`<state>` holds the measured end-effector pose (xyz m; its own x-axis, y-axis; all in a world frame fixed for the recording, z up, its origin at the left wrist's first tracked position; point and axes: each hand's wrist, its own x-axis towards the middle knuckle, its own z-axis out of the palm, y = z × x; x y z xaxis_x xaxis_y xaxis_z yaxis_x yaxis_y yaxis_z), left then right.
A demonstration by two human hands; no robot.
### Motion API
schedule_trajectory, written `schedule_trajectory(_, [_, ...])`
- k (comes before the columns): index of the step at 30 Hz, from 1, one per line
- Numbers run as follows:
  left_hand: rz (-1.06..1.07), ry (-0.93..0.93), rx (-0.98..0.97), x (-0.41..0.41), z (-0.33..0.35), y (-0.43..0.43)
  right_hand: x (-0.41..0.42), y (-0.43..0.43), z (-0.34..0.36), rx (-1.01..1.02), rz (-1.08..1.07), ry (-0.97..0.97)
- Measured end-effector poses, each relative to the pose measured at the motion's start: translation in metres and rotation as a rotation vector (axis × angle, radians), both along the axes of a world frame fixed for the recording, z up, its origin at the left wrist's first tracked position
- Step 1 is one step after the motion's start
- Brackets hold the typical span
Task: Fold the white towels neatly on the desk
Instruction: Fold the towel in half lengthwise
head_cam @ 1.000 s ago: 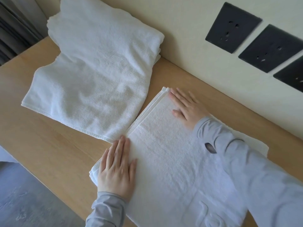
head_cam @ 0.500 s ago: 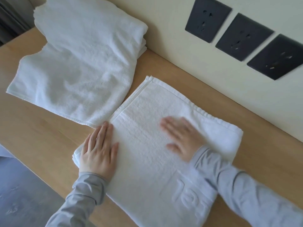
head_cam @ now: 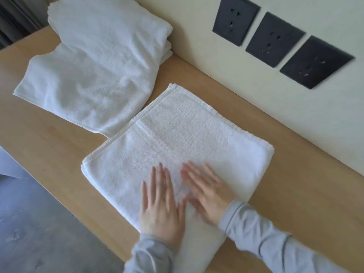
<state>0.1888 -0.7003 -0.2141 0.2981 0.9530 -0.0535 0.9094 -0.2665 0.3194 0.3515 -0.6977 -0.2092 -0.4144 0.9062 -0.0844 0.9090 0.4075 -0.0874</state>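
While left hand (head_cam: 160,207) presses folded towel (head_cam: 177,138), right hand (head_cam: 206,196) lies flat alongside; fingers (head_cam: 160,178) straight, apart.

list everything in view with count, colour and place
folded towel: 1, white, near middle of desk
loose towels: number unclear, white, far left of desk, beside folded towel
desk: 1, light wood, against wall
sockets: 3, black, wall upper right
curtain: 1, dark grey, top left corner
floor: grey, lower left
sleeves: 2, grey, bottom edge
left hand: 1, flat on folded towel
right hand: 1, flat on folded towel, blurred
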Motion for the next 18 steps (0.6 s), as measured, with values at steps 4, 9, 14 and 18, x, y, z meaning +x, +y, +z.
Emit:
schedule_trajectory(4, [0.077,0.048,-0.092,0.008,-0.015,-0.028,0.027,-0.011,-0.008,-0.084,0.037,-0.12])
schedule_trajectory(9, [0.07,0.075,-0.08,0.005,-0.028,-0.03,0.116,0.01,-0.004,-0.072,-0.183,-0.255])
schedule_trajectory(14, [0.087,0.066,-0.039,0.006,-0.021,-0.03,0.124,0.014,-0.002,-0.007,-0.268,-0.238])
schedule_trajectory(18, [0.052,0.014,-0.035,0.012,-0.006,-0.044,0.091,-0.003,0.003,0.091,-0.259,-0.016])
